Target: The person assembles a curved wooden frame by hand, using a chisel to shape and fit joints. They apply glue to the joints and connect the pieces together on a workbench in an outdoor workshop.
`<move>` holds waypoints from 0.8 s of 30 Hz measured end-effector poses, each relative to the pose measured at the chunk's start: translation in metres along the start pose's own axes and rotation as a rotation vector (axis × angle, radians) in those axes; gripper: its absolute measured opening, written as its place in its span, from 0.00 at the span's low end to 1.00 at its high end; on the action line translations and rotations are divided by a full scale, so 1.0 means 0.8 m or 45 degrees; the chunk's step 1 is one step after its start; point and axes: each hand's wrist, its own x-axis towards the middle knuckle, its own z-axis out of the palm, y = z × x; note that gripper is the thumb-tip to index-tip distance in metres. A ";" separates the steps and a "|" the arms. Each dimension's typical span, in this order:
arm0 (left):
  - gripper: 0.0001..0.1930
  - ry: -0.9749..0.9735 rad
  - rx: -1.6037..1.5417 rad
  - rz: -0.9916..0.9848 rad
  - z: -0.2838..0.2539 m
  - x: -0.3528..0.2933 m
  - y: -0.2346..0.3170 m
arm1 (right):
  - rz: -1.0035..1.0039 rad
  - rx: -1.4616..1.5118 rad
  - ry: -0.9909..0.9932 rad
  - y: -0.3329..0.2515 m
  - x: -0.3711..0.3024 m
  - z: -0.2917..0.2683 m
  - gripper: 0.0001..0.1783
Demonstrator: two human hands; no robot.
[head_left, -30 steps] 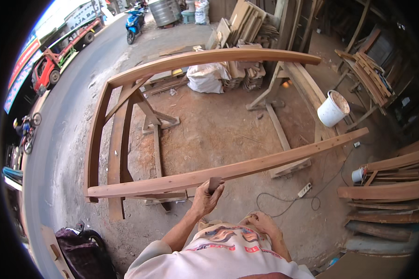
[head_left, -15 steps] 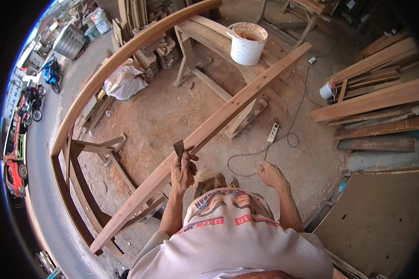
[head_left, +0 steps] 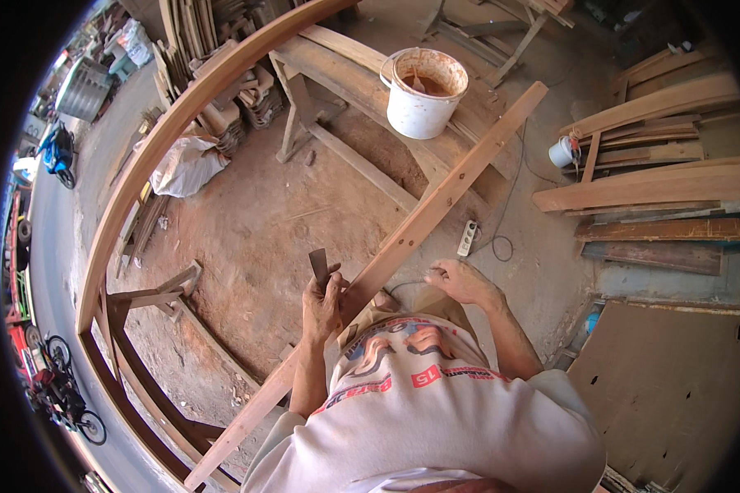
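The beam (head_left: 432, 209) in the middle is reddish brown. The bucket (head_left: 418, 115) up top is white with brown smears. The upper-left scooter (head_left: 56, 151) is blue.

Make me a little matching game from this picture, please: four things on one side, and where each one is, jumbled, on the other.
Things
1. Flat dark blade
2. Large white bucket
3. Power strip
4. Blue motorbike

Places
A. Lying on the floor
B. Toward the picture's upper left, in the background
C. Held in the left hand
D. Standing on the wooden bench

Right pairs: 1-C, 2-D, 3-A, 4-B.
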 end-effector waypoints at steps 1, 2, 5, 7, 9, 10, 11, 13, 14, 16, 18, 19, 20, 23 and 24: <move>0.26 -0.007 -0.037 -0.033 -0.004 0.003 -0.003 | -0.043 0.081 0.038 -0.010 0.008 -0.023 0.27; 0.26 0.007 -0.072 -0.044 -0.011 0.010 -0.005 | -0.117 0.158 0.072 -0.025 0.026 -0.051 0.26; 0.25 0.140 -0.078 -0.121 -0.030 0.006 -0.011 | -0.321 0.247 0.259 -0.085 0.077 -0.136 0.21; 0.25 0.232 0.044 -0.134 -0.033 0.009 0.006 | -0.555 0.059 0.601 -0.100 0.120 -0.198 0.19; 0.24 0.356 0.043 -0.102 -0.037 0.007 0.016 | -0.654 -0.030 0.719 -0.098 0.191 -0.260 0.19; 0.23 0.422 0.026 -0.104 -0.037 0.000 0.015 | -0.594 -0.031 0.724 -0.109 0.225 -0.285 0.22; 0.23 0.532 -0.016 -0.114 -0.036 -0.013 0.012 | -0.566 -0.129 0.728 -0.117 0.259 -0.303 0.22; 0.22 0.725 -0.080 -0.110 -0.038 -0.030 0.012 | -0.462 -0.335 0.618 -0.141 0.327 -0.340 0.23; 0.21 0.823 -0.134 -0.090 -0.035 -0.040 0.010 | -0.371 -0.449 0.489 -0.147 0.358 -0.357 0.23; 0.20 1.003 -0.238 -0.074 -0.023 -0.064 -0.003 | -0.262 -0.628 0.368 -0.148 0.408 -0.364 0.22; 0.18 1.117 -0.274 -0.056 -0.003 -0.083 -0.016 | -0.229 -0.751 0.392 -0.139 0.446 -0.359 0.22; 0.18 1.183 -0.279 -0.079 0.008 -0.095 -0.022 | -0.169 -0.722 0.352 -0.139 0.461 -0.349 0.23; 0.18 1.225 -0.288 -0.091 0.019 -0.099 -0.022 | -0.151 -0.728 0.353 -0.121 0.483 -0.351 0.23; 0.17 1.312 -0.332 -0.129 0.057 -0.110 -0.026 | -0.112 -0.743 0.330 -0.070 0.545 -0.359 0.22; 0.17 1.346 -0.353 -0.153 0.068 -0.115 -0.030 | -0.104 -0.754 0.316 -0.061 0.561 -0.365 0.22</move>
